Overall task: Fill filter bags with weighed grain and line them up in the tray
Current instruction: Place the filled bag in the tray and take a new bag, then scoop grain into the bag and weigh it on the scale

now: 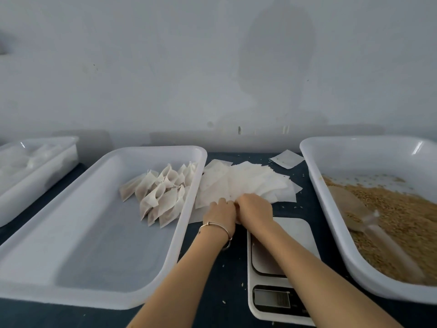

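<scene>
A fanned pile of empty white filter bags [248, 183] lies on the dark table between two trays. My left hand [220, 213] and my right hand [254, 209] meet at the pile's near edge, fingers curled onto the bags; what they pinch is hidden under the knuckles. Several filled bags [163, 197] stand in rows at the far right of the big white tray [94, 233]. Brown grain [402, 221] fills the right tray [331, 209], with a clear scoop [354, 211] lying in it. The white scale [272, 268] sits under my right forearm.
One loose filter bag [287, 158] lies at the back near the right tray. A third white tray [35, 166] with pale contents stands at far left. Stray grains dot the dark tabletop [227, 280]. A plain wall rises close behind.
</scene>
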`<control>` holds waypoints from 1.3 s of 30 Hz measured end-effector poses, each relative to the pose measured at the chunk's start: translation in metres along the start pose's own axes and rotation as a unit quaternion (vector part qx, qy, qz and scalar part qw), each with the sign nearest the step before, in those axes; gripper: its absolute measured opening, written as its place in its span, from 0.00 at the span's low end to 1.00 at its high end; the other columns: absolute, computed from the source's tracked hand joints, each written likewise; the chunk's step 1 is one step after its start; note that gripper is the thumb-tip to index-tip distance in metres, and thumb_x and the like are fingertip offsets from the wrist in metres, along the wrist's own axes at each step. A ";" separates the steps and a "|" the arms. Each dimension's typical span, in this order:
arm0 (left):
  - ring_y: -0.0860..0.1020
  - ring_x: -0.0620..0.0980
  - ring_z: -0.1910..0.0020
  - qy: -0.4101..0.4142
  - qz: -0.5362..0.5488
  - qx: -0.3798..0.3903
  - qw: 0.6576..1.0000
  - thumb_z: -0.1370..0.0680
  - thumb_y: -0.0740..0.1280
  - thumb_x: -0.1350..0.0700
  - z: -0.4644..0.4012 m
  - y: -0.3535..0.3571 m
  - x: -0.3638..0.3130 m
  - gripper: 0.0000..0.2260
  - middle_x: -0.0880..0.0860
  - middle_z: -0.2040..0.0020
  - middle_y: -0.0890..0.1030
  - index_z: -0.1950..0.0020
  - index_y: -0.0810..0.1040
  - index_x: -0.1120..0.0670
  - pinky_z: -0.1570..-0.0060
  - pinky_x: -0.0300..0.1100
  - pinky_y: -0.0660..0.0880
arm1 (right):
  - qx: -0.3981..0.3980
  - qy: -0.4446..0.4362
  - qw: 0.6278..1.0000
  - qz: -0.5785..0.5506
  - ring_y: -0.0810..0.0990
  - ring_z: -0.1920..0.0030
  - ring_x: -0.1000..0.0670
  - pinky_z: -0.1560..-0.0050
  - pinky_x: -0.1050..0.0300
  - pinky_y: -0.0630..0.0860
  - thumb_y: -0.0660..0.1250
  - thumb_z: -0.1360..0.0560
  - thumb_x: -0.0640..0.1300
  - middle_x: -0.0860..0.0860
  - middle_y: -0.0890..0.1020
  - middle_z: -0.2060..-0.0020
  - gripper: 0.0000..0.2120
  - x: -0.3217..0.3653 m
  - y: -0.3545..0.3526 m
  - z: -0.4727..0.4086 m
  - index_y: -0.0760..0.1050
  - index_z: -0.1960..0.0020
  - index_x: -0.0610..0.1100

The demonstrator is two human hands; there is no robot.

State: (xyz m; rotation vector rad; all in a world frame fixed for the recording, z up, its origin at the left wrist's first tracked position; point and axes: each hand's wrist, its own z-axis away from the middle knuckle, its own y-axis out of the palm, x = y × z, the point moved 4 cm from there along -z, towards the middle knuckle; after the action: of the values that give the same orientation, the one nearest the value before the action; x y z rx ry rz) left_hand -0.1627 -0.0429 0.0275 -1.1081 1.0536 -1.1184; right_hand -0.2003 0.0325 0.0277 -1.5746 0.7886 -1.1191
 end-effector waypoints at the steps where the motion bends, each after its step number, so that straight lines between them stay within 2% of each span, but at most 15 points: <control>1: 0.69 0.56 0.39 -0.002 0.009 -0.029 1.000 0.21 0.58 0.63 0.001 0.000 0.002 0.13 0.57 0.38 0.70 0.36 0.69 0.58 0.46 0.47 0.70 | 0.002 -0.001 1.000 -0.011 0.78 0.49 0.42 0.58 0.57 0.64 0.60 0.23 0.42 0.45 0.81 0.53 0.09 -0.002 -0.001 0.001 0.78 0.54 0.43; 6: 0.74 0.51 0.49 -0.003 0.100 -0.189 0.977 0.20 0.61 0.57 0.017 -0.005 0.004 0.04 0.52 0.49 0.75 0.48 0.74 0.55 0.58 0.40 0.69 | -0.045 -0.063 0.993 -0.090 0.73 0.45 0.46 0.49 0.52 0.73 0.58 0.20 0.42 0.46 0.79 0.49 0.12 -0.011 -0.016 0.012 0.79 0.44 0.42; 10: 0.75 0.51 0.55 0.014 0.232 -0.276 0.933 0.21 0.63 0.56 0.035 -0.009 0.002 0.04 0.51 0.55 0.77 0.49 0.74 0.55 0.59 0.46 0.75 | -0.102 -0.059 0.959 -0.259 0.78 0.51 0.51 0.49 0.61 0.72 0.61 0.20 0.43 0.49 0.81 0.51 0.10 -0.019 -0.039 0.023 0.79 0.44 0.43; 12: 0.75 0.52 0.62 -0.003 0.312 -0.277 0.909 0.19 0.61 0.55 0.040 -0.010 0.004 0.06 0.50 0.62 0.77 0.52 0.76 0.54 0.63 0.48 0.75 | -0.111 -0.056 0.947 -0.297 0.77 0.52 0.54 0.47 0.62 0.73 0.65 0.23 0.45 0.52 0.80 0.53 0.11 -0.023 -0.046 0.027 0.78 0.42 0.45; 14: 0.75 0.52 0.68 -0.022 0.368 -0.260 0.893 0.19 0.58 0.55 0.043 -0.010 0.006 0.09 0.50 0.65 0.78 0.53 0.77 0.53 0.65 0.47 0.74 | -0.090 -0.063 0.935 -0.337 0.76 0.47 0.56 0.43 0.63 0.73 0.69 0.26 0.47 0.54 0.79 0.47 0.18 -0.025 -0.049 0.031 0.76 0.38 0.46; 19: 0.76 0.50 0.67 -0.030 0.431 -0.246 0.867 0.20 0.60 0.58 0.047 -0.013 0.009 0.11 0.47 0.68 0.77 0.57 0.79 0.49 0.63 0.44 0.73 | -0.059 -0.103 0.926 -0.357 0.74 0.41 0.57 0.37 0.62 0.70 0.72 0.28 0.49 0.53 0.75 0.41 0.26 -0.023 -0.049 0.037 0.71 0.33 0.45; 22: 0.70 0.44 0.73 -0.063 0.559 -0.251 0.788 0.22 0.64 0.57 0.050 -0.011 0.016 0.12 0.47 0.74 0.73 0.65 0.79 0.48 0.70 0.37 0.69 | -0.096 -0.117 0.911 -0.383 0.67 0.34 0.60 0.35 0.64 0.65 0.69 0.26 0.50 0.56 0.69 0.35 0.27 -0.023 -0.049 0.042 0.66 0.30 0.49; 24: 0.70 0.43 0.73 -0.094 0.694 -0.209 0.682 0.23 0.67 0.53 0.053 -0.005 0.016 0.11 0.48 0.73 0.73 0.65 0.81 0.52 0.71 0.35 0.69 | -0.113 -0.067 0.888 -0.441 0.67 0.35 0.61 0.39 0.67 0.65 0.67 0.25 0.51 0.59 0.68 0.35 0.27 -0.028 -0.049 0.043 0.63 0.29 0.52; 26: 0.72 0.43 0.72 -0.115 0.804 -0.143 0.566 0.26 0.71 0.51 0.055 0.004 0.011 0.09 0.50 0.68 0.76 0.64 0.83 0.53 0.70 0.34 0.72 | -0.076 0.023 0.849 -0.523 0.73 0.39 0.57 0.41 0.62 0.72 0.66 0.25 0.54 0.58 0.71 0.37 0.27 -0.033 -0.044 0.043 0.63 0.28 0.53; 28: 0.73 0.43 0.72 -0.118 0.836 -0.108 0.525 0.28 0.73 0.51 0.058 0.008 0.006 0.07 0.51 0.67 0.76 0.65 0.83 0.52 0.70 0.34 0.73 | -0.027 0.063 0.831 -0.552 0.78 0.43 0.54 0.43 0.54 0.77 0.66 0.25 0.55 0.56 0.75 0.40 0.26 -0.033 -0.039 0.046 0.65 0.29 0.53; 31: 0.72 0.44 0.73 -0.096 0.811 -0.125 0.563 0.32 0.74 0.50 0.067 0.004 0.001 0.10 0.49 0.72 0.73 0.71 0.78 0.51 0.68 0.36 0.73 | -0.063 0.020 0.860 -0.507 0.77 0.47 0.59 0.52 0.67 0.75 0.70 0.28 0.54 0.58 0.73 0.43 0.26 -0.025 -0.045 0.060 0.66 0.33 0.56; 33: 0.71 0.46 0.74 -0.072 0.750 -0.173 0.635 0.30 0.74 0.53 0.075 -0.002 0.000 0.14 0.50 0.74 0.72 0.71 0.73 0.53 0.69 0.38 0.72 | -0.103 -0.020 0.874 -0.474 0.76 0.48 0.60 0.53 0.68 0.74 0.71 0.29 0.54 0.58 0.74 0.45 0.21 -0.019 -0.052 0.072 0.70 0.37 0.56; 35: 0.75 0.49 0.71 -0.020 0.662 -0.210 0.720 0.27 0.72 0.57 0.086 -0.009 -0.008 0.10 0.50 0.71 0.77 0.68 0.75 0.54 0.67 0.41 0.74 | -0.095 -0.064 0.883 -0.456 0.77 0.48 0.60 0.50 0.63 0.78 0.70 0.28 0.54 0.58 0.76 0.47 0.15 -0.010 -0.055 0.084 0.74 0.43 0.56; 37: 0.80 0.45 0.66 0.036 0.594 -0.218 0.774 0.25 0.69 0.59 0.098 -0.014 -0.016 0.07 0.48 0.65 0.82 0.61 0.80 0.49 0.64 0.37 0.76 | -0.086 -0.084 0.893 -0.434 0.78 0.50 0.60 0.51 0.62 0.78 0.68 0.27 0.54 0.59 0.79 0.50 0.12 -0.006 -0.054 0.096 0.77 0.44 0.54; 39: 0.79 0.41 0.65 0.066 0.548 -0.212 0.806 0.22 0.64 0.60 0.107 -0.017 -0.020 0.10 0.46 0.64 0.82 0.58 0.80 0.46 0.65 0.32 0.73 | -0.081 -0.077 0.890 -0.442 0.79 0.56 0.59 0.56 0.65 0.77 0.64 0.24 0.53 0.56 0.81 0.57 0.09 -0.008 -0.053 0.105 0.79 0.48 0.51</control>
State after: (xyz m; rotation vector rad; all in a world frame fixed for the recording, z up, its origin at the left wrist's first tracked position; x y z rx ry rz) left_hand -0.0622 -0.0112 0.0614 -0.5267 1.7698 -0.0036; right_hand -0.1074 0.0911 0.0696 -2.2203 0.0024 -1.5482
